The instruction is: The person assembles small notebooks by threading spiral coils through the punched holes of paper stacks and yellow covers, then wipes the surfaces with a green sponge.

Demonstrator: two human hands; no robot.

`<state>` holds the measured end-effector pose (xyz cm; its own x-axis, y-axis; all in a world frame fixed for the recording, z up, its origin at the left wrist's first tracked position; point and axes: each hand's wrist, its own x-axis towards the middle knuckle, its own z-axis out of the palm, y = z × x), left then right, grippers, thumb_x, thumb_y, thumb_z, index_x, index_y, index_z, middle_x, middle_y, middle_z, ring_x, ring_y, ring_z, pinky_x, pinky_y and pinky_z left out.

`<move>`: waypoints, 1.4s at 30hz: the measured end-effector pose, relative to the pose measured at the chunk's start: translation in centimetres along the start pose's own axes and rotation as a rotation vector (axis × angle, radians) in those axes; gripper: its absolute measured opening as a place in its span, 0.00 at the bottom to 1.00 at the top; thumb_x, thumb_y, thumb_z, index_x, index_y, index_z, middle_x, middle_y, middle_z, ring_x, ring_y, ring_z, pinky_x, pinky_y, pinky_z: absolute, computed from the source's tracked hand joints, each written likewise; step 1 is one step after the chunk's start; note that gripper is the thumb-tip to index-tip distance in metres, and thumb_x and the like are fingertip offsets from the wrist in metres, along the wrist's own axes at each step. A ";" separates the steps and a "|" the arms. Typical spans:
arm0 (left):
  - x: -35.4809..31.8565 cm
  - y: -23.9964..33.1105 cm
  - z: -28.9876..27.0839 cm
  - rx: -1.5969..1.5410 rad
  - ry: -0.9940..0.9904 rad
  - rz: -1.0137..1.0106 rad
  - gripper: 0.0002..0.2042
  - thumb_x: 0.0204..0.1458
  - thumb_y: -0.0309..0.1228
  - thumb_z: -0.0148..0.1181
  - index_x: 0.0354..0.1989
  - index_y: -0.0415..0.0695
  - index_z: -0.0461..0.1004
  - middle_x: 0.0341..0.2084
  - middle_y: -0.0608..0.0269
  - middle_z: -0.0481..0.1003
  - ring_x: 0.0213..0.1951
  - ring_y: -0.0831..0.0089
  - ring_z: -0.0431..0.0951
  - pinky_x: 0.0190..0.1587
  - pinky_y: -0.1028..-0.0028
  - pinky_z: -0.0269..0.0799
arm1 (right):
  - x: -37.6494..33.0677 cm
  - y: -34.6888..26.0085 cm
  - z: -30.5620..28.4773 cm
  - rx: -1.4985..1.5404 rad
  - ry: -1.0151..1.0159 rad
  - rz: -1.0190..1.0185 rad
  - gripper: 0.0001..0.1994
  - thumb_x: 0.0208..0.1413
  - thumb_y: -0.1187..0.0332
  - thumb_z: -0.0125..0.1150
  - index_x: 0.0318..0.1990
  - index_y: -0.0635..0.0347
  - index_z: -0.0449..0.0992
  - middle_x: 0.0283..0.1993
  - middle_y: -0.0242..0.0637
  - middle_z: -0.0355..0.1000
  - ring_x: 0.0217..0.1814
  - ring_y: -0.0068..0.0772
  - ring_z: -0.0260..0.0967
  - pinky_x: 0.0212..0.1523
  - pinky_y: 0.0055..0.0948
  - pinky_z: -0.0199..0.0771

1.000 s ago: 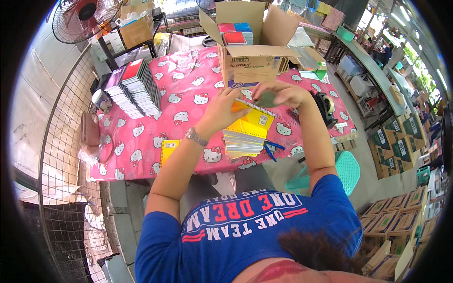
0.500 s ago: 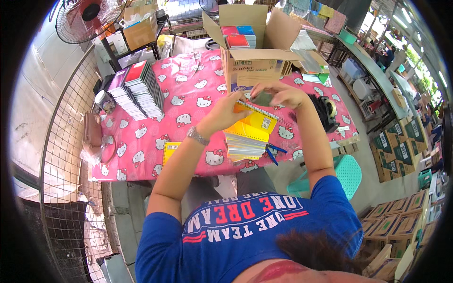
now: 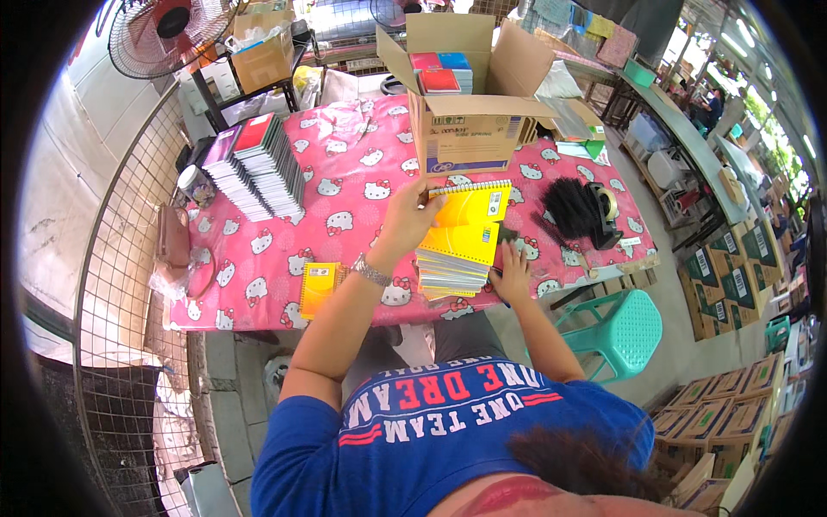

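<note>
My left hand (image 3: 412, 215) grips the upper left corner of a yellow spiral notebook (image 3: 472, 202), thumb over its cover and fingers mostly hidden. That notebook rests tilted over a stack of yellow notebooks (image 3: 455, 250) with white page edges. To the right of the stack, my right hand (image 3: 514, 277) lies low on the table, fingers stretched forward and apart. Under its thumb side shows a bit of a blue-handled tool (image 3: 495, 273), mostly covered. A small dark patch lies just beyond the fingertips; I cannot make out what it is.
Another yellow notebook (image 3: 319, 289) lies near the front edge of the pink patterned tablecloth (image 3: 345, 189). Behind stands an open carton (image 3: 472, 138) with notebooks inside. Two notebook stacks (image 3: 258, 168) are at left. Black bristly strands (image 3: 568, 207) and a tape dispenser (image 3: 607, 215) sit right, above a green stool (image 3: 616, 332).
My right hand has left the notebook's spiral edge and come down and nearer, onto the blue-handled tool beside the stack. My left hand keeps its hold on the notebook, slightly lower.
</note>
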<state>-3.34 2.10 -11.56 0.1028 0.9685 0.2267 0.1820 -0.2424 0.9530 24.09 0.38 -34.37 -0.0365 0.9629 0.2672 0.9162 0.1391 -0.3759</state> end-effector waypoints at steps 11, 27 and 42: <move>0.0 -1.2 1.5 0.175 0.183 0.195 0.10 0.57 0.29 0.61 0.45 0.41 0.73 0.25 0.63 0.74 0.24 0.78 0.74 0.28 0.76 0.74 | 0.4 -8.3 -13.9 0.461 0.458 -0.105 0.28 0.49 0.66 0.67 0.59 0.61 0.69 0.53 0.49 0.70 0.56 0.50 0.66 0.55 0.43 0.66; -0.5 -3.5 1.8 0.177 0.269 0.336 0.09 0.54 0.17 0.55 0.42 0.38 0.76 0.31 0.62 0.76 0.32 0.77 0.79 0.29 0.78 0.78 | 2.7 -18.2 -17.6 0.226 0.269 -0.502 0.22 0.49 0.66 0.66 0.53 0.58 0.73 0.49 0.38 0.73 0.49 0.37 0.69 0.51 0.36 0.66; -10.3 -3.6 -16.5 0.769 0.330 -0.012 0.09 0.50 0.25 0.58 0.40 0.43 0.78 0.34 0.60 0.78 0.38 0.64 0.80 0.39 0.63 0.77 | 1.5 0.1 -7.1 0.322 -0.196 -0.019 0.20 0.42 0.67 0.68 0.47 0.55 0.77 0.42 0.44 0.77 0.45 0.47 0.75 0.47 0.40 0.74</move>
<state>-21.23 -6.05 -14.03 -0.1735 0.9092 0.3784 0.8098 -0.0869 0.5802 27.00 0.16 -27.74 -0.1565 0.9811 0.1140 0.7435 0.1930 -0.6403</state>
